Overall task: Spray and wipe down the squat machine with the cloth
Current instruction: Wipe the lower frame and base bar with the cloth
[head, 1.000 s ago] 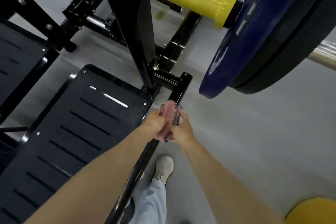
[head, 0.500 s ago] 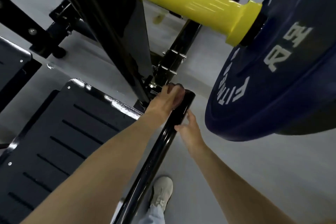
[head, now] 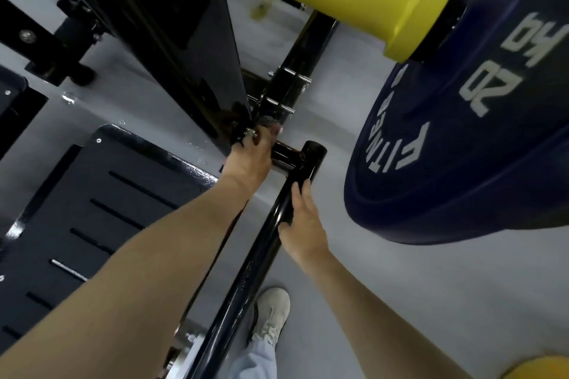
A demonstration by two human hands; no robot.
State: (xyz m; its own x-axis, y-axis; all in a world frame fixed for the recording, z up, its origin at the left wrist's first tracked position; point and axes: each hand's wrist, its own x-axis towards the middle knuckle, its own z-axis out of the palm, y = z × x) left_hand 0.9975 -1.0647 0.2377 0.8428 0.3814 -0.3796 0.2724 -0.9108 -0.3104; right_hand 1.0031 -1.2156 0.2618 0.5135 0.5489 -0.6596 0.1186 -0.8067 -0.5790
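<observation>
Past the slotted black footplate point(head: 101, 209), the left hand point(head: 251, 158) has its fingers curled over the bunched cloth point(head: 268, 121), pressing it against the bolted joint at the foot of the black upright point(head: 172, 24); only a grey mesh edge of the cloth shows. The right hand point(head: 303, 224) rests on the glossy black tube point(head: 246, 280), fingers fairly straight along it, thumb across, with the blue 20 kg plate point(head: 462, 148) to its right

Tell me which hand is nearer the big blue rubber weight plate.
Right. The right hand rests on the black steel tube beside the plate; the left hand holds the mesh cloth farther left.
</observation>
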